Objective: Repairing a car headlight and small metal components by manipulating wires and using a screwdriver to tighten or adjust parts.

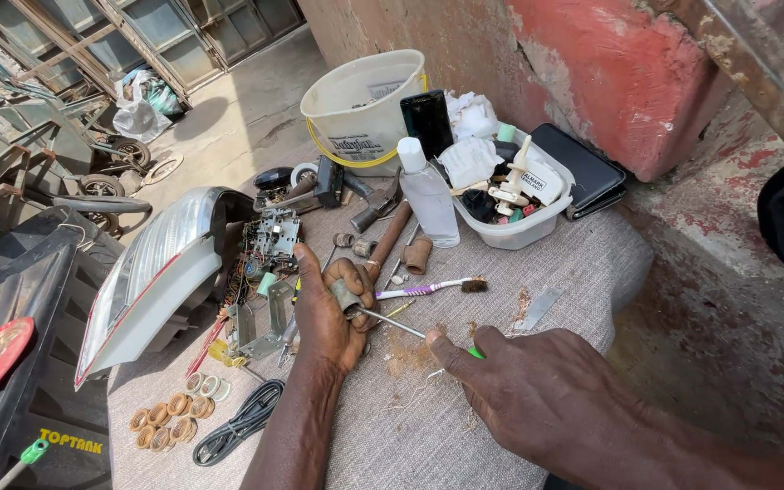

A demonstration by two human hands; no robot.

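My left hand (330,308) is closed around a small grey metal part (347,296) and holds it over the grey cloth-covered table (583,263). My right hand (524,386) grips a green-handled screwdriver (394,323). Its metal shaft points left and its tip meets the part in my left hand. A purple and white toothbrush (428,289) with dirty bristles lies just beyond the screwdriver. Brown dust and debris (406,352) are scattered on the cloth under the shaft.
A clear plastic bottle (430,195), a white tub of odds and ends (512,195), a white bucket (365,109), a hammer (385,238) and an opened circuit assembly (265,249) crowd the far side. A vehicle lamp (156,272), brown rings (167,422) and black cable (240,425) lie left. A red wall (610,63) rises right.
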